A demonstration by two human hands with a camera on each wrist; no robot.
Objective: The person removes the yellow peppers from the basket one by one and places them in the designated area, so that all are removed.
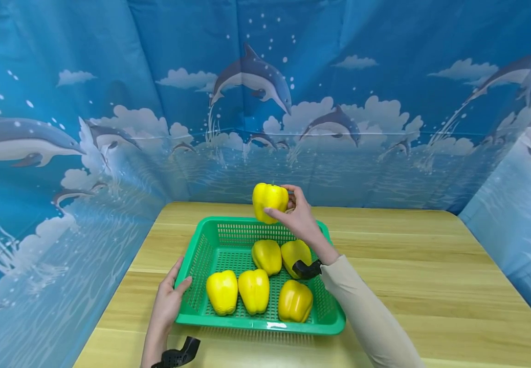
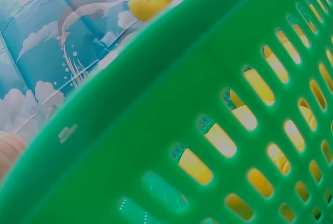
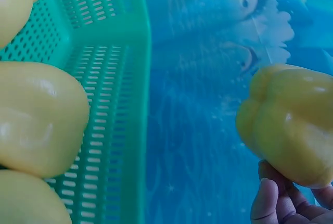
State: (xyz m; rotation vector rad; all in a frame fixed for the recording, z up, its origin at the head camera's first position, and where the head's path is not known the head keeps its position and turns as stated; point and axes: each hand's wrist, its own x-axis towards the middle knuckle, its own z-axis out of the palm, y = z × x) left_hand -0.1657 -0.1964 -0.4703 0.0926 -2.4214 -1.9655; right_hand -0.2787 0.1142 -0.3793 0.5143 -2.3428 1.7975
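A yellow pepper [image 1: 266, 199] is held up near the far rim of a green basket [image 1: 228, 321], gripped between the thumb and fingers of the right hand [image 1: 301, 219], with five other peppers [image 1: 253, 291] lying inside. The left hand [image 1: 168, 299] seems to hold the basket's left rim, though its outer fingers are partly hidden. The step looks like handling one pepper by the rim, so the next move calls for a secure grip and a steady basket on the table [image 1: 408, 255].
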